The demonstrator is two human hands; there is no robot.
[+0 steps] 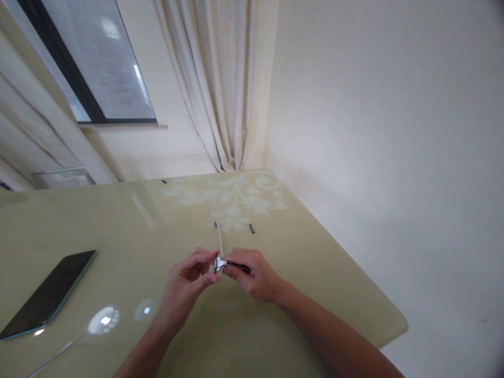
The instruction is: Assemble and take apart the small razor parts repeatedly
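Both my hands meet over the glossy yellow-green table (315, 273). My right hand (254, 278) is closed round a small dark-handled tool with a shiny metal head (220, 264). My left hand (189, 281) pinches at that metal head with thumb and fingers curled. A thin white stick (220, 240) with a dark tip stands up just behind the metal head; whether it is part of the tool I cannot tell.
A dark phone (49, 294) lies face up at the left. A small dark piece (252, 228) rests on the white floral print, another (164, 181) near the far edge. A white cable (59, 354) runs off the lower left. Curtains, a window and a wall stand behind.
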